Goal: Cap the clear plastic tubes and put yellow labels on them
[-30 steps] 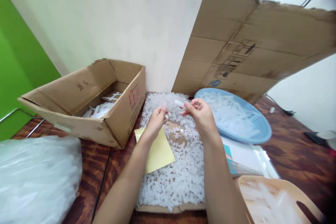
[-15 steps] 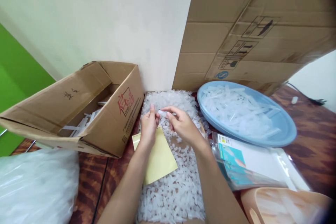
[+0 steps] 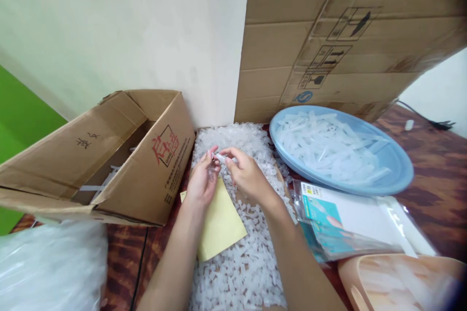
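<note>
Between my two hands is a small translucent white plastic tube (image 3: 221, 158), tilted slightly. My right hand (image 3: 245, 171) pinches its near end between thumb and fingers. My left hand (image 3: 204, 177) is at the tube's other end, thumb and fingertips closed around it, palm partly turned up. Both hands hover over a shallow tray of small translucent plastic pieces (image 3: 237, 272). A yellow sheet of paper (image 3: 222, 228) lies on the pieces, partly under my left wrist. Larger clear caps or rings (image 3: 233, 133) fill the tray's far end.
An open cardboard box (image 3: 171, 155) with white strips stands left. At right, a blue basin (image 3: 397, 170) holds translucent strips. Packaged sleeves (image 3: 350, 223) and a peach bin (image 3: 350, 277) are nearer. A plastic bag (image 3: 51, 267) sits front left; a large carton (image 3: 280, 24) stands behind.
My left hand has turned its palm more upward and its fingers have shifted on the tube. More of the tube shows between the hands. The camera view has shifted slightly.
</note>
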`<state>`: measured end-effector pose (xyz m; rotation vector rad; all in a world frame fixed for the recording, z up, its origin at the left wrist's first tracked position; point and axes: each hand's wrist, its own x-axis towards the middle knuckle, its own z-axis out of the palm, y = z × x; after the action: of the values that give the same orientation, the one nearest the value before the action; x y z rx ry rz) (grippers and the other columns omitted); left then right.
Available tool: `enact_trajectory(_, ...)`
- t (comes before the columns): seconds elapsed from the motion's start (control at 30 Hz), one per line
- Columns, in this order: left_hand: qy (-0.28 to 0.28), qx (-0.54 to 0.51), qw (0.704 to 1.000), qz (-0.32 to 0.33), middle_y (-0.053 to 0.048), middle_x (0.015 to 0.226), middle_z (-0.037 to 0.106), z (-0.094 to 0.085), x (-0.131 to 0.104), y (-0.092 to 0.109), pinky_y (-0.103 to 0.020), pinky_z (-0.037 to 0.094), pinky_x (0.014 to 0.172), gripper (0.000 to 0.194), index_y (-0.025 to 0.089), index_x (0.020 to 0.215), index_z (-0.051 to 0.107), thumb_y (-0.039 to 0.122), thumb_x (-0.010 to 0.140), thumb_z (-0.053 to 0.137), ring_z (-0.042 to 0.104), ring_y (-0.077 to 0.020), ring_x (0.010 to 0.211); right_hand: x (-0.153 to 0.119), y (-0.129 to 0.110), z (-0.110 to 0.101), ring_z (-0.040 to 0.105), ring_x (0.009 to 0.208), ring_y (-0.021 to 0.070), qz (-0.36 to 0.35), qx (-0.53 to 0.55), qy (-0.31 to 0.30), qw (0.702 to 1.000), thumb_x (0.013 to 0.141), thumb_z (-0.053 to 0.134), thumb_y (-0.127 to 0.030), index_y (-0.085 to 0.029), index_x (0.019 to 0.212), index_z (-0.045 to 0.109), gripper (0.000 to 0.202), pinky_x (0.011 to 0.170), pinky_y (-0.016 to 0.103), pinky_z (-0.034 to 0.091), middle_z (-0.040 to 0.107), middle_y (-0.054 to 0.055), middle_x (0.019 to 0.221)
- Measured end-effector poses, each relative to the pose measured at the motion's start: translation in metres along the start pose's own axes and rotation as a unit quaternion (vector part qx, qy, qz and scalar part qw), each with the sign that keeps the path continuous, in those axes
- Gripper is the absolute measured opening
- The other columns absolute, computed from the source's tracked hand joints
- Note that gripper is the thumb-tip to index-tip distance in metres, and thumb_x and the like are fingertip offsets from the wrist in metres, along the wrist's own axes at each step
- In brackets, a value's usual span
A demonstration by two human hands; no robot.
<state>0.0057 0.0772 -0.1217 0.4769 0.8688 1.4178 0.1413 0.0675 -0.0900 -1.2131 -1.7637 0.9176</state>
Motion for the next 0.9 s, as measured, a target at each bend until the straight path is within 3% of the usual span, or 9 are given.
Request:
enact_trajectory(0.13,-0.026,0.057,0.998,0.028,-0.002,0.082,0.067,0.0,-0.003,0.001,-0.019,0.051,0.07,0.031,0.013,0.122,0.071,0.024,0.093,0.072,0.062,-0.0088,0.071,0.003,0.005,-0.001,0.067,0.105,0.023,-0.015,0.004,0.018,1.0,0.098,0.05,-0.018,-0.021,0.111,0.071,0.025,0.09,0.034,0.049,0.074,0.006,0.111)
enact_trajectory(0.3,-0.045,0.188,0.975,0.109,0.003,0.06,0.061,-0.002,-0.007,0.008,-0.019,0.037,0.052,0.042,0.012,0.117,0.072,0.036,0.084,0.083,0.047,-0.0078,0.051,0.003,0.006,-0.006,0.071,0.096,0.0223,-0.024,0.034,0.057,0.998,0.097,0.055,-0.022,-0.02,0.109,0.076,0.024,0.086,0.034,0.051,0.079,0.005,0.108)
enact_trajectory(0.47,-0.05,0.294,0.937,0.183,0.003,0.061,0.065,-0.006,-0.013,0.025,-0.02,0.037,0.052,0.02,0.017,0.091,0.072,0.031,0.083,0.084,0.051,-0.0094,0.053,0.001,0.003,-0.017,0.07,0.092,0.0221,-0.036,0.062,0.051,0.996,0.096,0.058,-0.025,-0.019,0.104,0.079,0.023,0.082,0.033,0.051,0.079,0.005,0.102)
enact_trajectory(0.63,-0.085,0.387,0.882,0.256,0.0,0.069,0.07,-0.003,-0.023,0.043,-0.022,0.045,0.06,0.01,0.016,0.09,0.079,0.026,0.089,0.076,0.059,-0.0115,0.06,-0.003,-0.004,-0.025,0.069,0.086,0.0203,-0.035,0.096,0.021,0.995,0.095,0.064,-0.03,-0.02,0.101,0.079,0.02,0.075,0.031,0.05,0.078,0.005,0.098)
enact_trajectory(0.9,-0.092,0.386,0.877,0.27,-0.001,0.068,0.07,0.017,-0.045,0.055,-0.022,0.048,0.057,0.007,0.018,0.084,0.081,0.022,0.088,0.077,0.062,-0.0115,0.057,-0.01,-0.018,-0.032,0.067,0.077,0.0186,-0.038,0.148,0.019,0.988,0.09,0.072,-0.032,-0.018,0.087,0.07,0.014,0.068,0.03,0.049,0.074,0.004,0.087)
